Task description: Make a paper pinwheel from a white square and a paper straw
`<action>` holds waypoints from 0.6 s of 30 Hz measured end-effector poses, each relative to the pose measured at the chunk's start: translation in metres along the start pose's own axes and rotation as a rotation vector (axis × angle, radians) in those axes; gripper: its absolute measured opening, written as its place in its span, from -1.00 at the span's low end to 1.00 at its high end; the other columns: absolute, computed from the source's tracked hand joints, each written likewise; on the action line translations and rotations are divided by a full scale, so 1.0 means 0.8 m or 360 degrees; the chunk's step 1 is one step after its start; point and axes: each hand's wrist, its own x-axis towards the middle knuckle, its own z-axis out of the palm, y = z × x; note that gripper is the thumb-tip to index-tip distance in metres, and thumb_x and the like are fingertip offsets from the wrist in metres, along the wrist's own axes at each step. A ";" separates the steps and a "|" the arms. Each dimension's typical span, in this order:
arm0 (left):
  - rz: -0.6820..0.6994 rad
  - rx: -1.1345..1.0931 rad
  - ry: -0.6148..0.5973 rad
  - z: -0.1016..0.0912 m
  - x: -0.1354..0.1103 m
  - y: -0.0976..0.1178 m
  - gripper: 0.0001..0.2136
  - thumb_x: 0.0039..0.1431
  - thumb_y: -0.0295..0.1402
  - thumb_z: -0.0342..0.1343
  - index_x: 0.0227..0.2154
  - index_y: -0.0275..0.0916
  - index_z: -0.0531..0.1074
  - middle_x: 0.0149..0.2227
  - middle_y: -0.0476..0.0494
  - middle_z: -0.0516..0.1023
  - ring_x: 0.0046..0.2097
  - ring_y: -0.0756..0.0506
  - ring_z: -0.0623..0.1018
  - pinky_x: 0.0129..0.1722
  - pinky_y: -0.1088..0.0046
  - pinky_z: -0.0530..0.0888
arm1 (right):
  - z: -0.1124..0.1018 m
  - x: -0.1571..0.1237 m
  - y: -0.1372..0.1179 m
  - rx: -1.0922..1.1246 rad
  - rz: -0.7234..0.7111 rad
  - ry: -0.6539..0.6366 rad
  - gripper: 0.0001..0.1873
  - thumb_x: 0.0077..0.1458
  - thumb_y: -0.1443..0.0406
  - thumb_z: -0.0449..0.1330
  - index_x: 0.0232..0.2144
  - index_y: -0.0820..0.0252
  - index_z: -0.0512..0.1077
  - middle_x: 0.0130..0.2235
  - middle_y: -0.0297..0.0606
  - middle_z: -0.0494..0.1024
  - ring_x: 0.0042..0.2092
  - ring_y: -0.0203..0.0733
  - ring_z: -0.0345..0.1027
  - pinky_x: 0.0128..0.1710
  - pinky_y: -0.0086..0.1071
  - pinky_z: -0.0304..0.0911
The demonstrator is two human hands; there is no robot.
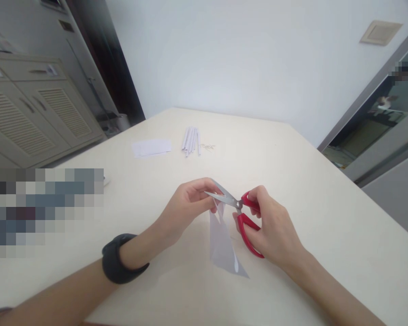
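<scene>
My right hand [270, 222] grips a pair of scissors [238, 204] by its red handles, the metal blades apart and pointing left. Pinched in the fingers of my left hand [187, 203] is a thin, glossy, see-through sheet [222, 244], which looks like plastic film. It hangs down over the table, with a pointed lower corner. The scissor blades lie close to my left fingertips, across the top of the sheet; whether they touch it I cannot tell. My left wrist wears a dark band [117, 259].
On the pale table [292, 158], flat white paper strips [152, 147] lie at the back left. Beside them are several rolled white paper tubes [190, 140] and a few small tan bits [208, 147]. A white wall [224, 54] stands behind, a cabinet [27, 108] at left.
</scene>
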 end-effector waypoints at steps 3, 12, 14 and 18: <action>-0.0012 0.0017 -0.0030 -0.001 0.000 -0.002 -0.91 0.06 -0.50 0.07 -0.42 -0.23 0.46 -0.42 -0.03 0.47 -0.38 0.01 0.40 -0.37 0.53 0.34 | 0.000 -0.001 0.000 -0.0009 -0.0007 0.0005 -0.74 -0.09 0.36 0.12 -0.35 0.09 0.11 -0.41 -0.39 0.37 -0.44 -0.27 0.18 -0.48 -0.42 0.11; -0.0023 0.0047 -0.0005 0.000 0.000 -0.003 -0.89 0.06 -0.52 0.06 -0.42 -0.23 0.47 -0.41 -0.05 0.47 -0.37 0.00 0.40 -0.37 0.53 0.34 | 0.002 0.002 0.000 -0.0141 -0.0013 0.0047 -0.76 -0.13 0.36 0.11 -0.37 0.10 0.11 -0.45 -0.39 0.35 -0.48 -0.27 0.18 -0.53 -0.44 0.07; -0.0026 0.0036 -0.0005 0.000 0.000 -0.003 -0.90 0.05 -0.51 0.08 -0.42 -0.23 0.47 -0.43 -0.04 0.47 -0.39 0.00 0.40 -0.37 0.52 0.34 | 0.002 0.002 -0.001 -0.0184 0.0004 0.0062 -0.76 -0.15 0.37 0.10 -0.40 0.10 0.10 -0.49 -0.40 0.34 -0.52 -0.29 0.16 -0.56 -0.45 0.04; 0.0003 -0.0030 -0.0016 0.002 0.000 -0.005 -0.95 0.07 -0.44 0.12 -0.45 -0.23 0.46 -0.44 -0.02 0.47 -0.40 0.01 0.39 -0.39 0.52 0.33 | 0.002 0.000 -0.004 -0.0157 0.0059 0.0048 -0.76 -0.12 0.36 0.10 -0.46 0.09 0.05 -0.57 -0.46 0.30 -0.58 -0.31 0.12 -0.60 -0.47 0.01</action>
